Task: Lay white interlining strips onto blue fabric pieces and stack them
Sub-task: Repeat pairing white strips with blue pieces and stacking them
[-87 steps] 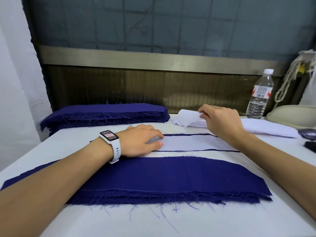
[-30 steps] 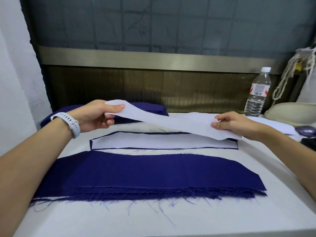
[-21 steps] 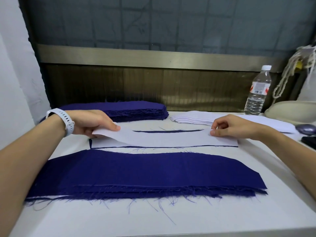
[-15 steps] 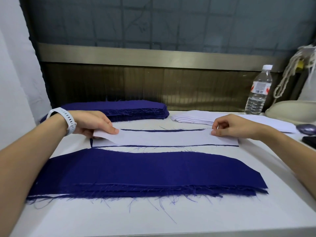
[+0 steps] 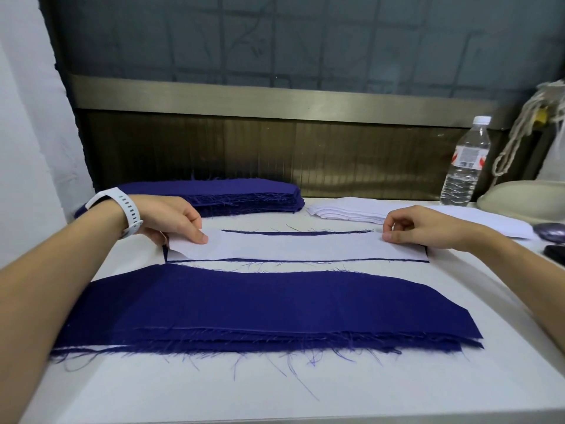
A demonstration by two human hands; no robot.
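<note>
So that the white strip [image 5: 290,246] squares onto the blue piece [image 5: 293,261] at the desk [image 5: 305,393] centre, left hand [image 5: 171,218] and right hand [image 5: 419,226] pinch its ends.

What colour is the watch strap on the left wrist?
White: the watch strap has a row of small holes. The head view shows it best.

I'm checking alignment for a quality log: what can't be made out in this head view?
Head view:
The blue piece under the white strip: only thin edges show; the strip covers the rest.
Strip's ends: left hand and right hand pinch and cover its corners.
The near blue stack: layers too fine to count.
The dark objects: cut off by the right edge.
The bottle label: too small to read.
</note>
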